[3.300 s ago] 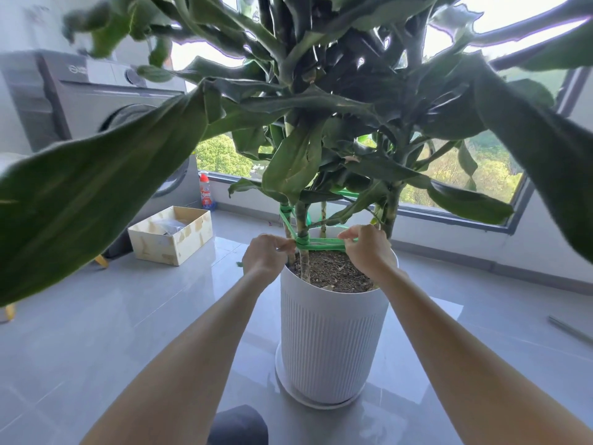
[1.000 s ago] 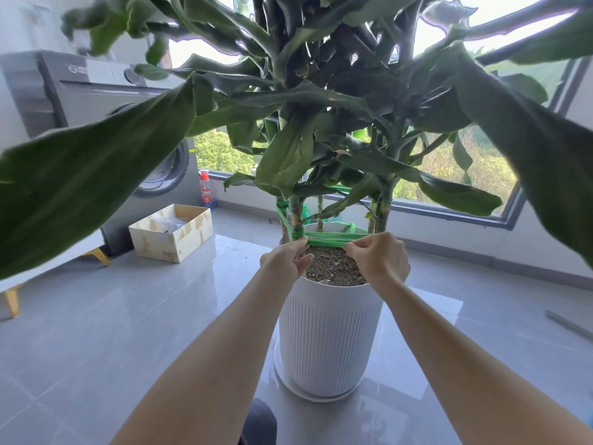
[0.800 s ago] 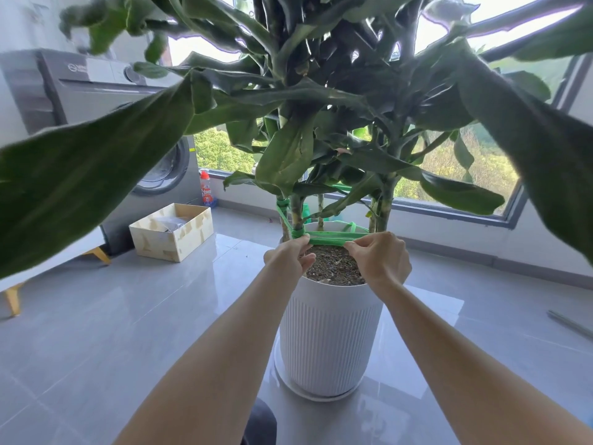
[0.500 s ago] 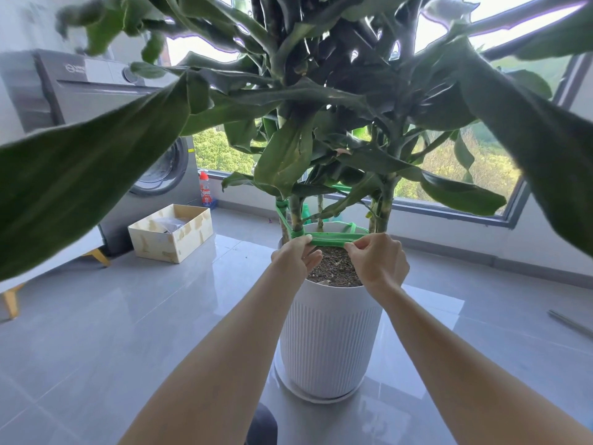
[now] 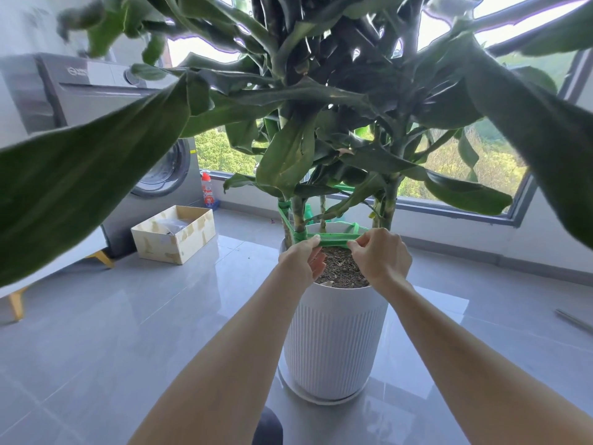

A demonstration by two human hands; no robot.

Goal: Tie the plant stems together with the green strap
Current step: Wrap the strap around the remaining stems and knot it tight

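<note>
A tall leafy plant with several thin stems [image 5: 299, 216] grows from soil in a ribbed white pot [image 5: 333, 335]. A green strap [image 5: 335, 238] runs low around the stems, just above the pot's rim, with a second wrap higher on the left stem. My left hand [image 5: 301, 260] pinches the strap's left part near the left stem. My right hand [image 5: 380, 256] pinches the strap a little to the right. The strap stretches taut between the two hands. The far side of the strap is partly hidden behind stems.
A grey washing machine [image 5: 96, 101] stands at the left, with a small open cardboard box [image 5: 175, 234] and a red-capped bottle [image 5: 208, 194] on the floor by it. Large leaves [image 5: 90, 175] hang close to the camera. A window [image 5: 449, 175] runs behind the pot.
Both hands have drawn closer together over the soil, my left hand shifting right along the strap. The hands keep their hold on the strap throughout.
</note>
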